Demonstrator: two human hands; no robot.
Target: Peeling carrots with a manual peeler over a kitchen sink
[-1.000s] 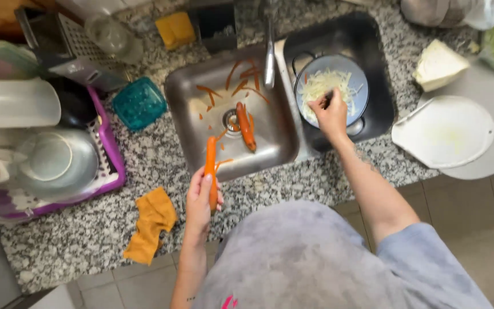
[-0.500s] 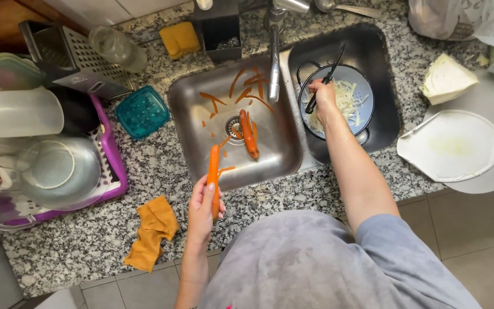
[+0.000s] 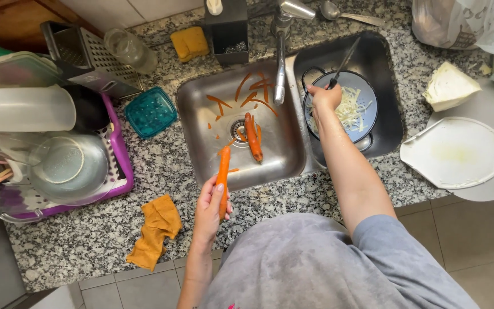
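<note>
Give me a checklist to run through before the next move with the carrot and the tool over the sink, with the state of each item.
1. Left hand grips the carrot firmly: ok, fingers wrap its lower end and it points toward the sink.
2. Right hand holds a tool: ok, a thin dark handle sticks up from it; which tool, cannot tell.
3. Colander of shredded cabbage sits steady in the right basin: ok.
4. Left basin drain free: not ok, a second carrot and peelings lie around it.
5. Tap running: cannot tell.
</note>
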